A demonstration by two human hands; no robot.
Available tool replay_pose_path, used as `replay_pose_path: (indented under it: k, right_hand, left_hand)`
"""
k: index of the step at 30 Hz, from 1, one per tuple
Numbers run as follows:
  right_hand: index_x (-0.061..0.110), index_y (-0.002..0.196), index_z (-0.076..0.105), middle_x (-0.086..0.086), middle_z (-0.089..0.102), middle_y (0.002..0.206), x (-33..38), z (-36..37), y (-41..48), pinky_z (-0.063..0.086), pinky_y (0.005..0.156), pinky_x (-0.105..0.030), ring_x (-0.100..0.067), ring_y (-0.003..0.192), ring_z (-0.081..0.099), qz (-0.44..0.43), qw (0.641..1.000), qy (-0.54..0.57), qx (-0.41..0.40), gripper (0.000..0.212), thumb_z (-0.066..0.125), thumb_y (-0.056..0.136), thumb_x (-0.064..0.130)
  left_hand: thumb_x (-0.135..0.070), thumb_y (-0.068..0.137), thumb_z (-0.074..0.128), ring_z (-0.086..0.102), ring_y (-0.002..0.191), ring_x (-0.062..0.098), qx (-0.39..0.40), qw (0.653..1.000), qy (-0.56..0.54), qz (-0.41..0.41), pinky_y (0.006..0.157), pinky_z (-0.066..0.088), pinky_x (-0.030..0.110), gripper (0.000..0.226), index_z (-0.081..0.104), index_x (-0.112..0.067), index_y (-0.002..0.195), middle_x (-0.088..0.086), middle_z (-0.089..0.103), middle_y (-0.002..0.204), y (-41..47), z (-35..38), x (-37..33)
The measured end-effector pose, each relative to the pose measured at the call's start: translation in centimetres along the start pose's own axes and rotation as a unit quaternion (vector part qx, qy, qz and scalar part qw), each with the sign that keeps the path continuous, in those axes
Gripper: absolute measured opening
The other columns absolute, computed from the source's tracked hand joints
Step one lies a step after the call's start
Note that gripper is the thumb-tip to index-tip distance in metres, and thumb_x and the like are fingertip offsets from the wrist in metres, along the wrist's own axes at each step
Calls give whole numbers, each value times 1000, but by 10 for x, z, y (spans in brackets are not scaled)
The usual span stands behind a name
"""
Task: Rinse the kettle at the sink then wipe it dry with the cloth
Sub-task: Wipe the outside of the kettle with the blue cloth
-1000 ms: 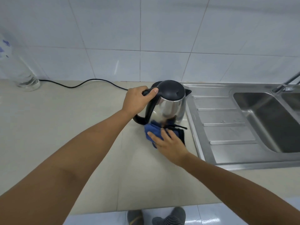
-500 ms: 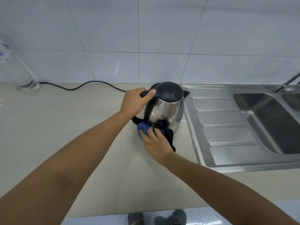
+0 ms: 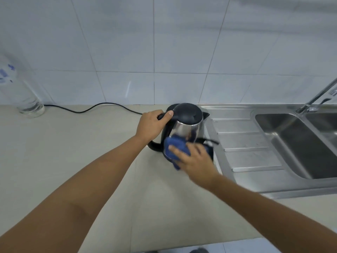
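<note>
Since half a second ago the right hand [image 3: 196, 161] has slid with the cloth [image 3: 176, 146] from the handle side of the kettle [image 3: 185, 128] round toward its front, while the left hand [image 3: 150, 125] keeps its place. That kettle is a shiny steel body with a black domed lid, a black loop handle and a short black spout pointing at the sink side; it stands upright on the beige counter [image 3: 82, 152], just beside the raised edge of the steel draining board [image 3: 246, 143]. The blue cloth, with a dark strip trailing to the right, is bunched against the lower front of the steel wall. Left of the kettle the counter lies open as far as a clear bottle [image 3: 23, 95] by the tiled wall, with a black cord [image 3: 91, 108] running along the back. To the right come the ribbed drainer, then the deep sink basin [image 3: 300, 143] and the tap [image 3: 317, 96]. The left fingers are curled tight around the top of the handle, thumb resting near the lid. The right fingers lie spread and flat over the cloth, pressing it to the kettle rather than gripping it.
</note>
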State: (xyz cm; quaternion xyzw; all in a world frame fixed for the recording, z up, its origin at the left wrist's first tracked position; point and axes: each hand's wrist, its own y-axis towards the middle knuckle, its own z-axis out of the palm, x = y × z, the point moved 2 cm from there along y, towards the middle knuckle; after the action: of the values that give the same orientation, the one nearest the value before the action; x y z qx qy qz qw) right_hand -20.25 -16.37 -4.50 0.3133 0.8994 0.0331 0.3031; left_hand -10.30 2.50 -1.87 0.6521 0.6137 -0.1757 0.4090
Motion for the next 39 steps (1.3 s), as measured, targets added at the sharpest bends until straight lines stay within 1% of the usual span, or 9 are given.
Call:
replay_pose_path:
  k: [3, 4, 8, 12, 18, 22, 27, 32, 39]
  right_hand:
    - [33, 127, 63, 9, 30, 159, 26, 27, -19, 34, 108, -45, -33, 127, 48, -75, 983, 42, 164, 43, 63, 85, 28]
    - [32, 130, 61, 8, 26, 160, 23, 28, -20, 31, 110, -47, -34, 129, 45, -75, 980, 49, 176, 46, 64, 85, 26]
    - [32, 108, 73, 6, 51, 146, -11, 11, -11, 34, 94, -45, -36, 108, 55, 25, 999, 44, -2, 50, 72, 63, 13]
    - [26, 110, 71, 4, 51, 146, -37, 2, -5, 32, 95, -49, -37, 112, 44, 143, 979, 53, -138, 46, 55, 73, 3]
    - [32, 108, 73, 4, 52, 144, 7, 9, 15, 40, 95, -47, -35, 112, 52, 59, 990, 109, -65, 56, 83, 56, 12]
    - [29, 108, 73, 2, 54, 144, -19, 0, 19, 31, 96, -48, -36, 111, 44, 135, 972, 128, -145, 46, 68, 69, 5]
    - [27, 114, 73, 0, 45, 149, -36, 12, -20, 37, 92, -50, -37, 110, 47, 214, 947, 129, -201, 49, 67, 73, 0]
    - [28, 116, 72, -2, 36, 150, -22, 8, 3, 34, 93, -50, -36, 111, 44, 238, 936, 156, -208, 44, 62, 79, 7]
    - [28, 120, 68, -3, 35, 151, 3, 13, -5, 44, 88, -53, -35, 115, 43, 301, 902, 232, -207, 44, 60, 82, 7]
  left_hand:
    - [-72, 82, 41, 40, 47, 11, 2, 1000, -4, -6, 50, 32, 27, 65, 42, -13, 56, -4, 40, 45, 0, 1, 3]
    - [-72, 82, 41, 42, 47, 10, 1, 1000, -6, -6, 49, 31, 24, 63, 41, -16, 54, -5, 39, 45, 0, 1, 3]
    - [-72, 82, 41, 41, 48, 11, -5, 1000, 1, -5, 48, 28, 23, 62, 38, -17, 54, -5, 38, 44, 0, 1, 2]
    - [-73, 81, 39, 44, 50, 14, -8, 1000, -1, 4, 53, 37, 31, 69, 51, -9, 60, -1, 47, 49, -1, 3, 4]
    - [-71, 82, 41, 42, 48, 13, -13, 1000, -11, 15, 51, 36, 30, 65, 46, -12, 57, -4, 44, 47, -3, 2, 2]
    - [-71, 83, 41, 39, 45, 10, -22, 1000, -10, 16, 49, 32, 25, 57, 37, -23, 52, -6, 40, 44, -5, 1, 1]
    - [-73, 81, 41, 40, 46, 10, -27, 1000, -5, 4, 49, 30, 27, 59, 38, -21, 53, -6, 38, 44, -3, 2, 3]
    - [-74, 81, 39, 46, 50, 14, -15, 1000, -2, 10, 51, 37, 29, 67, 52, -11, 62, -3, 48, 50, -2, 0, 5]
    - [-67, 86, 45, 58, 62, 10, -16, 998, -3, 67, 55, 43, 23, 53, 64, -18, 78, -3, 62, 61, -3, -6, 4]
